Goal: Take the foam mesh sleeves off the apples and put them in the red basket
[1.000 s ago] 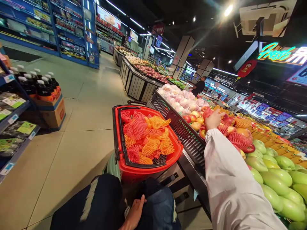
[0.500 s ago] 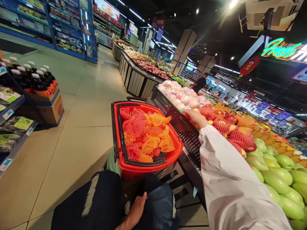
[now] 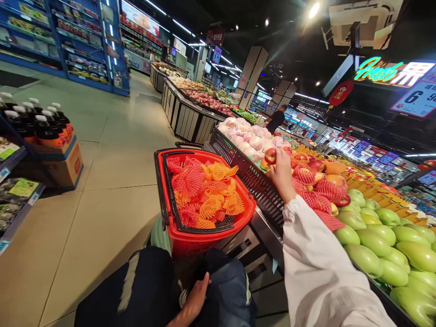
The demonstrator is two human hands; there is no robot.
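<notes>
My right hand [image 3: 283,175] is closed around a red apple [image 3: 270,156], lifted just above the fruit at the near edge of the display. Red apples [image 3: 316,165], some in red foam nets [image 3: 304,174], lie beside and behind that wrist. Down at the bottom, my left hand [image 3: 195,294] rests by my knee, holding nothing, its visible fingers stretched out and the others partly hidden. Between my knees and the display stands a red shopping basket [image 3: 250,213], filled with red foam nets [image 3: 190,179] and orange foam nets [image 3: 223,200].
Pale wrapped fruit [image 3: 250,138] lies behind the black crate wall [image 3: 243,165]. Green apples or pears [image 3: 373,243] fill the right side. Dark bottles [image 3: 47,129] stand on a carton [image 3: 66,165] at left. A person in black [image 3: 276,119] is farther back.
My right hand has risen from among the fruit, now with a red apple in its fingers. The view has turned slightly to the right. My left hand has stayed in place.
</notes>
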